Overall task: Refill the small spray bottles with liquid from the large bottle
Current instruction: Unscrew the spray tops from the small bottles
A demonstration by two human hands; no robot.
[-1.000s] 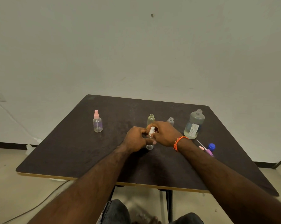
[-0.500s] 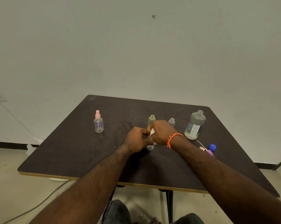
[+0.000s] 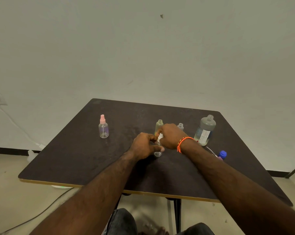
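Observation:
A small clear spray bottle (image 3: pixel 157 153) stands mid-table between my hands. My left hand (image 3: pixel 145 145) grips its body. My right hand (image 3: pixel 171 136) pinches its white spray cap (image 3: pixel 160 137) from above. Behind them stand an uncapped yellowish small bottle (image 3: pixel 159 126) and an uncapped clear small bottle (image 3: pixel 180 126), partly hidden by my right hand. The large bottle (image 3: pixel 205 130), uncapped and holding pale liquid, stands at the right. A small bottle with a pink spray cap (image 3: pixel 103 127) stands alone at the left.
The dark table (image 3: pixel 72 160) stands against a white wall. A blue cap (image 3: pixel 222 153) and a loose pink spray head with tube (image 3: pixel 216 155) lie right of my right wrist. A cable runs over the floor at the left.
My right hand has turned on the white cap, the wrist rolling so the orange band shifted left. The left hand has kept its hold on the bottle.

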